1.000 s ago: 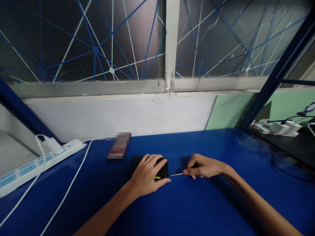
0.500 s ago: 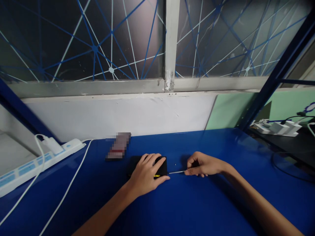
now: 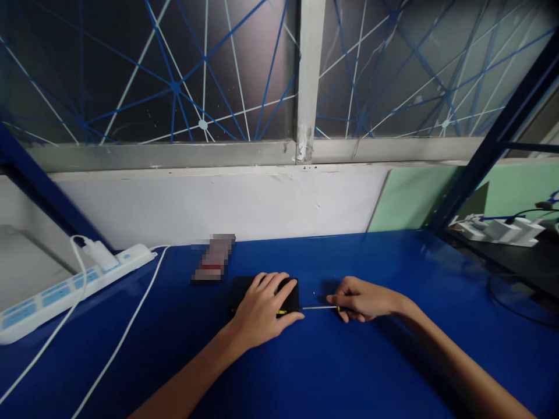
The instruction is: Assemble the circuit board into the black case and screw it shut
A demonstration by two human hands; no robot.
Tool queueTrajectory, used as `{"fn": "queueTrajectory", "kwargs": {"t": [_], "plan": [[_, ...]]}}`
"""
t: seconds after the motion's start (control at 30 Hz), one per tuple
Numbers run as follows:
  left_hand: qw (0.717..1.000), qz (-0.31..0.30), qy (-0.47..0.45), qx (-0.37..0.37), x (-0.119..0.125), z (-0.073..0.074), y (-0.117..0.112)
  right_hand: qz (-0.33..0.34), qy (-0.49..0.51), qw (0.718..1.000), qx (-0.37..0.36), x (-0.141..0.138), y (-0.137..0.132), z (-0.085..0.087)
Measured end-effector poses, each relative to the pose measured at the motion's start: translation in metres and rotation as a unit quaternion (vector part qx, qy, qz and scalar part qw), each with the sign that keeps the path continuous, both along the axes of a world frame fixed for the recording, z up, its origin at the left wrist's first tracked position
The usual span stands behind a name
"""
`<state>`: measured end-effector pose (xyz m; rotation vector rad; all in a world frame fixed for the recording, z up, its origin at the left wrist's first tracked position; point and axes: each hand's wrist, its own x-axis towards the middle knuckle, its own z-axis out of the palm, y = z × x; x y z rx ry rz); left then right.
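Observation:
My left hand [image 3: 262, 311] lies flat on a small black box [image 3: 292, 294] with a yellow mark on its near edge, pressing it onto the blue table [image 3: 349, 372]. My right hand [image 3: 360, 299] is closed around the handle of a thin screwdriver [image 3: 318, 307]. Its metal shaft lies level and points left, its tip at the right side of the black box. A tiny pale speck, perhaps a screw [image 3: 313, 293], lies on the table just behind the shaft.
A blurred reddish object [image 3: 213, 265] lies behind the box. A white power strip [image 3: 65, 288] with a plugged charger [image 3: 99, 253] and white cables [image 3: 126, 331] sits at the left. White adapters [image 3: 502, 230] lie on a dark surface at the right. A wall and window rise behind.
My right hand has shifted slightly right and down with the screwdriver, its shaft now level. The left hand stays on the box. The camera view moved a little.

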<state>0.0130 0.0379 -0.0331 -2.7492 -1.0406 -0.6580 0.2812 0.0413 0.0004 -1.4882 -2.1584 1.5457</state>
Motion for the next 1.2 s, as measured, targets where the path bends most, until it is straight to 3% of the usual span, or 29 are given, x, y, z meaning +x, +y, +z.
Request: {"fn": "queueTrajectory", "kwargs": {"t": [0.2,0.43,0.63,0.8,1.07,1.2], "plan": [[1.0,0.013,0.004,0.002,-0.003,-0.002,0.003,0.042,0.021,0.995,0.091,0.0,0.002,-0.004],[1.0,0.015,0.004,0.0,-0.003,0.0,0.005,0.024,0.025,0.988,0.15,0.0,0.004,-0.005],[1.0,0.018,0.01,-0.006,-0.003,0.001,0.004,-0.008,0.012,0.995,0.096,-0.001,0.003,-0.012],[1.0,0.014,0.006,-0.003,-0.004,0.0,0.004,0.007,0.029,0.985,0.169,-0.005,-0.001,0.0],[1.0,0.013,0.005,-0.004,-0.004,0.001,0.005,0.024,0.063,0.995,0.075,0.005,0.001,0.003],[1.0,0.012,0.001,-0.001,-0.004,0.001,0.005,0.019,0.046,0.991,0.127,0.006,0.004,0.001]]}}
